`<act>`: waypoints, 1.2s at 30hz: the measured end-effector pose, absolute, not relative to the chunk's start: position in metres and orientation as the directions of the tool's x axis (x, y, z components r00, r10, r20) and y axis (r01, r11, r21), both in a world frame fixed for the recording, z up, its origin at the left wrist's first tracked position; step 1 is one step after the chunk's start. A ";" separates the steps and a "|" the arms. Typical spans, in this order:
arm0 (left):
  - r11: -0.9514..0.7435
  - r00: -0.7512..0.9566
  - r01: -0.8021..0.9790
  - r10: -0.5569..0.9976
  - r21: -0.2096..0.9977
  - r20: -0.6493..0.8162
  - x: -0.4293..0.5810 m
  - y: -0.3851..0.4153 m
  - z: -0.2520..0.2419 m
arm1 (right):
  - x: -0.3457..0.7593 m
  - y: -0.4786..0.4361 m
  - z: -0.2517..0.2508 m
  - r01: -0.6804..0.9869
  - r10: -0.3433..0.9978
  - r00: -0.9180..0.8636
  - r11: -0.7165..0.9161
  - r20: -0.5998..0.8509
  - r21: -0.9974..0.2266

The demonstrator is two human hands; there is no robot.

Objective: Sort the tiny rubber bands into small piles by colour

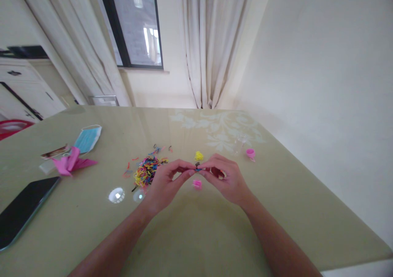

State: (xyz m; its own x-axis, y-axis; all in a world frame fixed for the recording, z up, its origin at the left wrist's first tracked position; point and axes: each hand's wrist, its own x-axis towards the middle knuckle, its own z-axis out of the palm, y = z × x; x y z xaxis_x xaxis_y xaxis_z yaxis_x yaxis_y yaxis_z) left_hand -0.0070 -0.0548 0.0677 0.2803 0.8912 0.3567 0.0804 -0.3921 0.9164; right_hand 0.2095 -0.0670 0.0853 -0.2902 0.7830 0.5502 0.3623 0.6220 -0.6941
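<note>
Both my hands meet over the middle of the table. Between thumb and forefinger, my left hand [172, 180] pinches one end of a small blue rubber band [198, 169]. The fingertips of my right hand [225, 178] close on its other end. Just behind the fingertips is a bit of black rubber band [197, 164]. A little heap of yellow rubber bands [199, 156] lies beyond them, and a pink cluster of rubber bands [197, 184] lies on the near side. To the left, partly behind my left hand, is a mixed pile of coloured rubber bands [147, 170].
A pink cup-like piece [250, 153] and a clear container [239, 144] stand at the right. On the left lie a phone [27, 205], a pink folded paper shape [72, 162] and a blue face mask [88, 139]. A wall [337, 84] borders the table's right side.
</note>
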 end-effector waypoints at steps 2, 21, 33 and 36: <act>-0.396 0.283 0.088 0.890 0.914 0.358 -0.007 -0.054 0.068 | 0.210 -0.068 0.086 0.375 0.789 -0.291 0.615 0.541 -0.694; -0.192 0.188 0.981 0.969 0.009 0.161 -0.052 -0.018 0.043 | 0.219 -0.065 0.093 0.180 0.851 -0.164 0.523 0.499 -0.833; -0.191 0.176 0.980 0.958 0.047 0.228 -0.048 -0.014 0.045 | 0.265 -0.012 0.044 0.810 0.904 0.032 0.226 0.427 -0.541; -0.172 0.146 0.981 0.960 0.092 0.240 -0.046 -0.014 0.048 | 0.269 -0.008 0.032 0.885 0.938 -0.028 0.183 0.345 -0.427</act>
State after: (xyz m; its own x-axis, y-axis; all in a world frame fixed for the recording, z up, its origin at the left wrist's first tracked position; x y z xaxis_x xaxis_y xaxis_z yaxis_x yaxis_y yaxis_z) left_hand -0.0460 -0.0141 0.0484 0.1458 0.9597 0.2401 0.9807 -0.1722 0.0925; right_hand 0.2689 -0.0077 0.0316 -0.0277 0.9381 0.3453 0.8854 0.1834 -0.4272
